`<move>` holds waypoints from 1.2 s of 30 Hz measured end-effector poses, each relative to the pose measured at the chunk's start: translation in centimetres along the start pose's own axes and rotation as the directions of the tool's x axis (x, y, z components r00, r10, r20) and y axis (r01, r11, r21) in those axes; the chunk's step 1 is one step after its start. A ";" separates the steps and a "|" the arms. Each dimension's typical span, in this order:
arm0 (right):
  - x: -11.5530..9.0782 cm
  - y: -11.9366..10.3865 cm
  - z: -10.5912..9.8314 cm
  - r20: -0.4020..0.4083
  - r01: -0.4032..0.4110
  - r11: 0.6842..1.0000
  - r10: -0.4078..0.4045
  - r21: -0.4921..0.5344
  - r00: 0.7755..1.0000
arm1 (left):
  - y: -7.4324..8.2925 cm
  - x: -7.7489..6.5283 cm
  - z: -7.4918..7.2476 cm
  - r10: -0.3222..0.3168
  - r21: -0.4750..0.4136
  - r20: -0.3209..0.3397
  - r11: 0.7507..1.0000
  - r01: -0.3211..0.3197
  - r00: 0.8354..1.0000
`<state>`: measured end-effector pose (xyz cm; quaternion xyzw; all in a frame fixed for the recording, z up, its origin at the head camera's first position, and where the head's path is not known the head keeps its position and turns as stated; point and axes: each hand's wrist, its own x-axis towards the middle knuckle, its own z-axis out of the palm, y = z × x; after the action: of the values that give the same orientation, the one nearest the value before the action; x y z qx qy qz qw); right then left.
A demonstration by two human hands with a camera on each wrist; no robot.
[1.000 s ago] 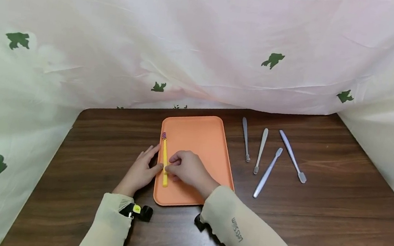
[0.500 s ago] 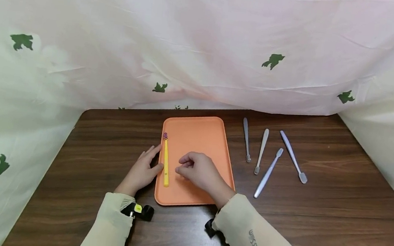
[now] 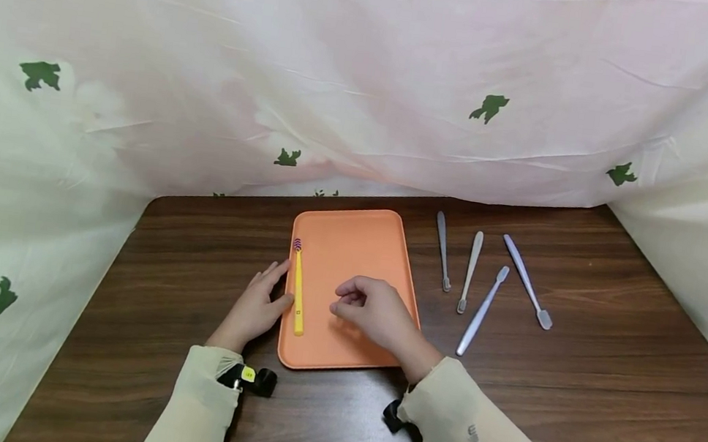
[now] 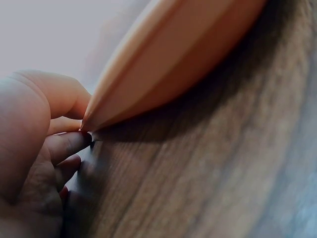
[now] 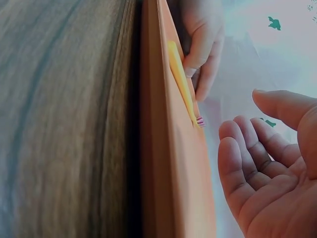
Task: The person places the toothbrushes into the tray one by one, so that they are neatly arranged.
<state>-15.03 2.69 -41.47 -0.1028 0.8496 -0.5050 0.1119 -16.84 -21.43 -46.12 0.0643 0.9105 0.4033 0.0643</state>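
Observation:
A yellow toothbrush (image 3: 299, 292) with purple-striped bristles lies along the left side of an orange tray (image 3: 359, 236), bristle end away from me. My left hand (image 3: 253, 312) rests at the tray's left edge, its thumb on the rim beside the toothbrush handle and its other fingers outside. In the left wrist view, the fingertips (image 4: 74, 141) touch the tray edge. Above the tray's middle right is my right hand (image 3: 375, 316), holding nothing. Its fingers bend loosely and its thumb stands apart from them in the right wrist view.
Right of the tray, several toothbrushes lie on the dark wooden table (image 3: 604, 399): a grey one (image 3: 443, 250), a whitish one (image 3: 470, 272), a pale blue one (image 3: 482, 310) and a lavender one (image 3: 526, 279). A patterned cloth (image 3: 379, 69) hangs behind and at both sides.
My right hand has let go of the yellow toothbrush and moved right across the tray. The toothbrush stays on the tray's left side. My left hand has kept its place.

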 end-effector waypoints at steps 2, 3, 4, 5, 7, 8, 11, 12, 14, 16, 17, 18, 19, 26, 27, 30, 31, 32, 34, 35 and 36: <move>-0.1 0.0 -0.2 -0.013 0.008 1.000 -0.008 -0.011 1.000 | 0.0 0.0 0.0 0.004 0.001 0.001 1.000 -0.004 1.000; -0.2 0.0 -0.3 -0.019 0.011 1.000 -0.011 -0.017 1.000 | 0.0 0.0 0.0 0.005 0.000 0.001 1.000 -0.005 1.000; -0.3 0.0 -0.4 -0.026 0.010 1.000 -0.011 -0.022 1.000 | 0.0 0.0 0.0 0.006 -0.001 0.001 1.000 -0.006 1.000; -0.3 0.0 -0.5 -0.032 0.011 1.000 -0.012 -0.023 0.999 | 0.0 0.0 0.0 0.008 -0.002 0.001 1.000 -0.008 1.000; -0.4 0.1 -0.7 -0.042 0.010 1.000 -0.011 -0.018 0.999 | -0.1 0.0 0.0 0.010 -0.003 0.000 1.000 -0.010 1.000; -0.4 0.2 -0.8 -0.046 0.011 1.000 -0.012 -0.015 0.999 | -0.1 0.0 0.0 0.012 -0.003 -0.001 1.000 -0.012 1.000; -0.3 0.5 -1.1 -0.054 0.009 1.000 -0.010 -0.005 0.998 | -0.1 0.0 0.0 0.018 -0.005 -0.004 1.000 -0.018 1.000; -0.3 0.6 -1.2 -0.055 0.008 1.000 -0.008 -0.005 0.998 | -0.1 0.0 0.0 0.019 -0.008 -0.005 1.000 -0.019 1.000; -0.3 0.8 -1.4 -0.056 0.005 1.000 -0.006 -0.014 0.998 | -0.1 0.0 0.0 0.026 -0.012 -0.009 1.000 -0.026 1.000; -0.2 1.0 -1.7 -0.063 0.001 1.000 -0.003 -0.027 0.998 | 0.0 -0.1 0.0 0.030 -0.018 -0.013 0.999 -0.030 0.999; -0.1 1.1 -1.8 -0.067 -0.001 0.999 -0.001 -0.032 0.998 | 0.0 -0.1 0.0 0.036 -0.019 -0.015 0.999 -0.036 0.999; -0.1 1.1 -1.9 -0.072 -0.005 0.999 0.002 -0.039 0.997 | 0.0 -0.1 0.0 0.038 -0.018 -0.017 0.999 -0.038 0.999; -0.1 1.2 -2.0 -0.079 -0.007 0.999 0.003 -0.044 0.997 | 0.0 -0.1 0.0 0.041 -0.016 -0.020 0.999 -0.041 0.999; 0.7 2.1 -2.7 -0.089 -0.003 0.997 -0.004 -0.081 0.996 | 0.0 -0.1 0.0 0.037 -0.015 -0.024 0.999 -0.037 0.999; 0.8 2.2 -2.8 -0.089 -0.004 0.996 -0.004 -0.087 0.996 | 0.0 -0.1 -0.1 0.036 -0.013 -0.020 0.999 -0.036 0.999; 0.9 2.5 -3.4 -0.096 -0.016 0.995 0.006 -0.102 0.995 | 0.1 -0.1 -0.1 0.030 -0.012 -0.012 0.999 -0.030 0.999; 1.0 2.6 -3.6 -0.098 -0.023 0.994 0.013 -0.107 0.995 | 0.1 0.0 -0.1 0.031 -0.013 -0.011 0.999 -0.031 0.999; 1.0 2.6 -3.8 -0.099 -0.030 0.994 0.019 -0.110 0.995 | 0.1 -0.1 -0.1 0.029 -0.015 -0.011 0.999 -0.029 1.000; 1.0 2.8 -4.3 -0.102 -0.038 0.992 0.027 -0.116 0.994 | 0.1 0.0 -0.1 0.032 -0.015 -0.013 0.999 -0.032 0.999; 1.0 2.9 -4.5 -0.103 -0.041 0.992 0.029 -0.118 0.994 | 0.0 0.0 -0.1 0.034 -0.015 -0.012 0.999 -0.034 0.999; 1.1 3.0 -4.7 -0.105 -0.043 0.992 0.031 -0.118 0.994 | 0.0 -0.1 -0.1 0.035 -0.015 -0.013 0.999 -0.035 0.999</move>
<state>-17.61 7.69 -42.05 -0.0674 0.8849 -0.4555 0.0709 -16.79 -21.47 -46.03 0.0772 0.9065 0.4118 0.0519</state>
